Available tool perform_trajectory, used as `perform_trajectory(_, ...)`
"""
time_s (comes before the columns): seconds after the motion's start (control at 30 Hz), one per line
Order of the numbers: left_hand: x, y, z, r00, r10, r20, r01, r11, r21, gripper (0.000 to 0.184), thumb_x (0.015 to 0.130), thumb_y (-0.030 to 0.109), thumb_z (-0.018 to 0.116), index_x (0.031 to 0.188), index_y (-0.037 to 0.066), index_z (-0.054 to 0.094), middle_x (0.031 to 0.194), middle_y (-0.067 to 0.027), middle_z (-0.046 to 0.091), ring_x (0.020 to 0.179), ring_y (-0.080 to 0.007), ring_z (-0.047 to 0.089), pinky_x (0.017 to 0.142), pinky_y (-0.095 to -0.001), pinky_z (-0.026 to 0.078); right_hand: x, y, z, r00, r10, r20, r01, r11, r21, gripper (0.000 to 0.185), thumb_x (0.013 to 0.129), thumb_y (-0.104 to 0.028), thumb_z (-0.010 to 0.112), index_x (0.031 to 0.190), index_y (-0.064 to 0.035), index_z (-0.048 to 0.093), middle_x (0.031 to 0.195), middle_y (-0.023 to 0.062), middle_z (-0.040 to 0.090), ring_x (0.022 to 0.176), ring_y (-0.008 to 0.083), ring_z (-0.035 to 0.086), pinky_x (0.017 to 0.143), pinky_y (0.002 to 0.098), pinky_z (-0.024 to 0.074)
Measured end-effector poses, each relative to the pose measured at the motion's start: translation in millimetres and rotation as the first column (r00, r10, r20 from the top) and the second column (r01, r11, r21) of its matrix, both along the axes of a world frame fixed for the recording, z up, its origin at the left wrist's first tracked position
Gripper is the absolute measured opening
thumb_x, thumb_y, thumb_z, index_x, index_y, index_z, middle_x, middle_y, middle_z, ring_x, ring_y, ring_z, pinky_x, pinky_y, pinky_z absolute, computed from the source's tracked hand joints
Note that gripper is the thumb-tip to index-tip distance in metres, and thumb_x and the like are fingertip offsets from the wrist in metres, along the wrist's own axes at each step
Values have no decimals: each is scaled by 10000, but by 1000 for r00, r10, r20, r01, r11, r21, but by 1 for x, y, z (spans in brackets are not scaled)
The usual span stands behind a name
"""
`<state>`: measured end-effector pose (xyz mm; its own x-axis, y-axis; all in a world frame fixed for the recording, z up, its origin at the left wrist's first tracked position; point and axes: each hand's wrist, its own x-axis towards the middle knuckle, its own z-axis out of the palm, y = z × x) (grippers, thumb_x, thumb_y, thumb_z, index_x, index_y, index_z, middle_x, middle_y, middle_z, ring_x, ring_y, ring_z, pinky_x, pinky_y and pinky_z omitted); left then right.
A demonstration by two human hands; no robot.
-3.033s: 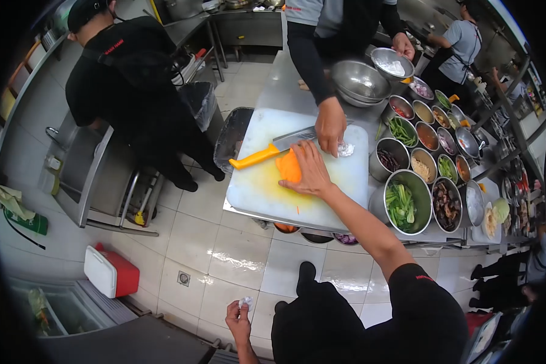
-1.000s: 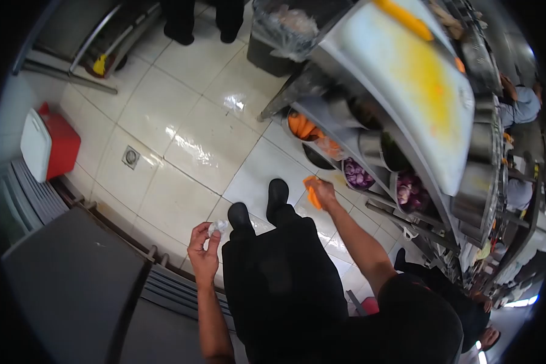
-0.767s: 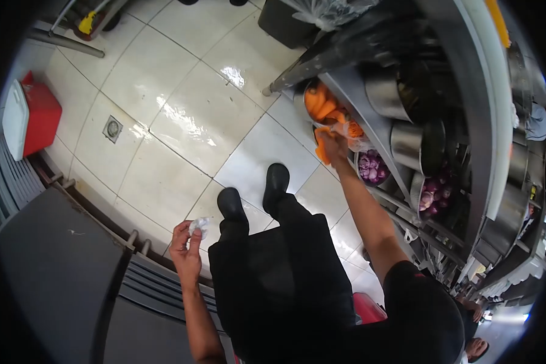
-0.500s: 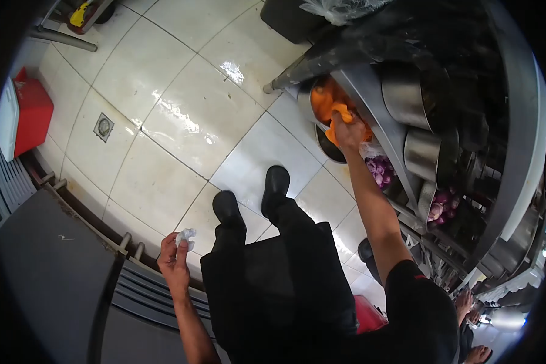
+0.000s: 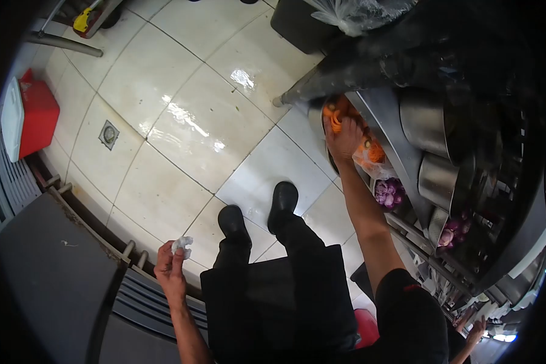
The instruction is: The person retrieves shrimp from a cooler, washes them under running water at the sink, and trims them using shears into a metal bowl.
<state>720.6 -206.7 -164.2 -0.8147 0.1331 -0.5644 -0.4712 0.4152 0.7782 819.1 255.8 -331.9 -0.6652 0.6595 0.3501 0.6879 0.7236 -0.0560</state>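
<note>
- The right hand (image 5: 344, 139) reaches palm down into a metal pot (image 5: 316, 118) of carrots (image 5: 335, 114), its fingers bent over the orange pieces; whether it grips any cannot be told.
- The left hand (image 5: 171, 270), well apart from the right, pinches a crumpled whitish wad (image 5: 182, 245) between thumb and fingers, above the floor.
- Just beside the right hand, a clear plastic bag (image 5: 376, 168) holds orange food (image 5: 372, 150), seemingly shredded.
- Next along the lower shelf come purple onions (image 5: 389, 193), near the bag.
- A grey metal shelf edge (image 5: 387, 132) runs between these and two steel pots (image 5: 423, 121) (image 5: 438, 180); the contents of both are too dark to tell.
- Farther along, another metal container holds more purple onions (image 5: 454, 233).
- Below the hands, two black shoes (image 5: 232, 222) (image 5: 284, 200) stand on pale floor tiles (image 5: 182, 158), shiny in patches.
- Beyond the pot of carrots, a dark bin (image 5: 300, 27) stands with a clear liner (image 5: 361, 13) at its top.
- Across the floor are a drain (image 5: 108, 134) and a red cooler (image 5: 39, 118) with a white lid (image 5: 12, 119).
- At the lower left is a dark grey panel (image 5: 48, 261) with slats beside it.
- At the lower right, another person's hand (image 5: 476, 332) shows, partly blurred.
</note>
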Motion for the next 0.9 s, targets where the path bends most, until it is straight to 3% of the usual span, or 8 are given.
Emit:
perform_trajectory(0.1, 0, 2, -3, 999, -15, -50, 14, 1000, -10, 142, 868, 99, 627, 880, -34, 677, 1023, -85, 578, 922, -146, 528, 791, -269, 420, 3, -7, -19, 1000, -11, -23, 11, 1000, 28, 459, 830, -498, 580, 839, -44, 519, 830, 149, 509, 838, 337, 490, 741, 464, 346)
perform_trajectory(0.2, -1, 4, -3, 998, 64, 20, -64, 998, 0, 143, 864, 101, 634, 873, -36, 674, 1015, -81, 584, 928, -149, 527, 793, -269, 420, 12, -13, -13, 990, -82, 119, 95, 990, -108, 525, 826, -520, 571, 992, -25, 509, 965, 171, 499, 940, 341, 460, 795, 472, 331)
perform_trajectory(0.3, 2, -2, -2, 998, 14, -61, -12, 999, 42, 146, 856, 108, 642, 866, -35, 671, 1009, -76, 584, 930, -156, 529, 802, -276, 420, 17, -30, 14, 997, 77, 8, -75, 985, -157, 695, 789, -521, 621, 1228, -26, 407, 1162, 208, 424, 1126, 368, 371, 935, 490, 292)
perform_trajectory(0.4, -2, 11, 29, 980, -90, -176, 89, 996, -14, 155, 852, 113, 643, 879, -37, 665, 997, -84, 582, 939, -174, 532, 812, -286, 422, 27, -41, 57, 985, 81, -154, -144, 873, -466, 919, 736, -424, 716, 1387, 3, 226, 1372, 252, 274, 1295, 421, 203, 1080, 514, 155)
perform_trajectory(0.53, -18, 55, 108, 932, -241, -272, 204, 966, -157, 156, 840, 95, 628, 907, -43, 653, 1002, -99, 575, 957, -204, 535, 828, -290, 421, 65, -98, 127, 990, -85, -111, 26, 891, -453, 795, 774, -316, 704, 1348, 46, 291, 1341, 295, 335, 1257, 459, 294, 1052, 499, 249)
perform_trajectory(0.6, -25, 94, 164, 904, -241, -353, 256, 967, -5, 145, 821, 63, 630, 915, -45, 650, 1025, -113, 564, 955, -227, 539, 831, -303, 424, 90, -144, 199, 983, -107, -148, 9, 839, -543, 578, 787, -262, 672, 1247, 3, 443, 1248, 251, 445, 1185, 444, 380, 1021, 486, 302)
perform_trajectory(0.73, -31, 209, 296, 655, -344, -673, 559, 820, 124, 168, 786, 16, 634, 944, -40, 644, 1058, -133, 560, 981, -245, 540, 864, -330, 426, 100, -191, 371, 945, -75, -318, -145, 775, -615, 324, 714, -131, 709, 1012, -79, 593, 1123, 159, 510, 1043, 363, 487, 879, 429, 425)
perform_trajectory(0.9, -25, 388, 373, -15, -349, -937, 792, 568, -224, 280, 733, 71, 694, 1004, 25, 641, 1158, -178, 518, 1031, -338, 497, 886, -414, 397, 100, -160, 475, 869, -161, -468, -157, 807, -569, 255, 701, -110, 715, 929, -68, 611, 1094, 146, 525, 1027, 343, 498, 867, 415, 431)
